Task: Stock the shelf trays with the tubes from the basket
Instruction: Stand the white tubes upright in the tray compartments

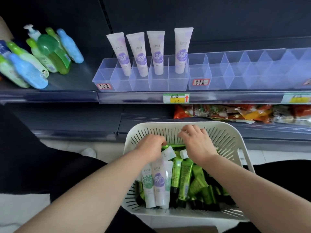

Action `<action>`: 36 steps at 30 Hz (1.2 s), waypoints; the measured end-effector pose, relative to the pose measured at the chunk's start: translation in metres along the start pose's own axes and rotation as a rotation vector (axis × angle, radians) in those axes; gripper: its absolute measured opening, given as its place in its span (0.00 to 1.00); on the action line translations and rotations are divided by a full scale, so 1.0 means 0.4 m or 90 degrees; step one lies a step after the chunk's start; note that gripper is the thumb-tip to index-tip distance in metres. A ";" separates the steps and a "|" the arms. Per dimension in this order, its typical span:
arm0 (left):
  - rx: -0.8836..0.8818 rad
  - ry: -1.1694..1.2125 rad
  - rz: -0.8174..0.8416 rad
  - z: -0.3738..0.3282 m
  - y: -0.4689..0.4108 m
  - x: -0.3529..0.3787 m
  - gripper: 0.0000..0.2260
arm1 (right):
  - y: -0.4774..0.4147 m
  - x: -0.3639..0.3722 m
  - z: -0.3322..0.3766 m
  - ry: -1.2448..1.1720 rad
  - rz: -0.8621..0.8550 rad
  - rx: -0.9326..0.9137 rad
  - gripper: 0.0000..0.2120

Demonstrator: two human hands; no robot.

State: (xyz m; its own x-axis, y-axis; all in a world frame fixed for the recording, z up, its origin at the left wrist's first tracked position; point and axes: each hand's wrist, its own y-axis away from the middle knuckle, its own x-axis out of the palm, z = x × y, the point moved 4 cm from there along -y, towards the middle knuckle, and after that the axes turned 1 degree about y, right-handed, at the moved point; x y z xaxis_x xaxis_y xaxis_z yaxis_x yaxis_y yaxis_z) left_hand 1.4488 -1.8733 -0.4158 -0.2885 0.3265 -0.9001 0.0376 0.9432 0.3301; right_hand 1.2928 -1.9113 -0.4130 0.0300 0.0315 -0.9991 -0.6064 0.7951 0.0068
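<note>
The left hand (152, 145) and right hand (196, 142) curl into the tubes (183, 174) at the far edge of the basket (159, 124). I cannot tell what they hold. Four purple tubes (155, 52) stand along the back edge of the left tray (121, 83), with open boxes in front.

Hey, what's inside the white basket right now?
Many green tubes piled loosely, plus a few white tubes with purple or green labels. The left hand and right hand reach in; what their fingers hold and the floor of the basket are covered.
</note>
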 end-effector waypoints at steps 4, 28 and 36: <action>-0.033 -0.066 0.187 -0.005 -0.009 0.072 0.08 | 0.018 0.065 -0.051 0.001 0.144 0.053 0.26; -0.123 0.237 0.063 0.026 -0.032 0.000 0.03 | 0.027 0.063 -0.077 -0.017 0.359 0.135 0.12; -0.102 0.189 -0.156 0.009 0.013 -0.139 0.02 | 0.037 -0.048 -0.055 -0.173 0.324 0.199 0.17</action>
State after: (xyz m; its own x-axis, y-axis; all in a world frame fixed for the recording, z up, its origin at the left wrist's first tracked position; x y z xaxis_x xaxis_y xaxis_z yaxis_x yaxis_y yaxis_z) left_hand 1.4684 -1.8864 -0.3652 -0.5341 0.0394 -0.8445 -0.2090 0.9617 0.1771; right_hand 1.2657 -1.9133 -0.3944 0.0240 0.5698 -0.8214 -0.3389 0.7777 0.5295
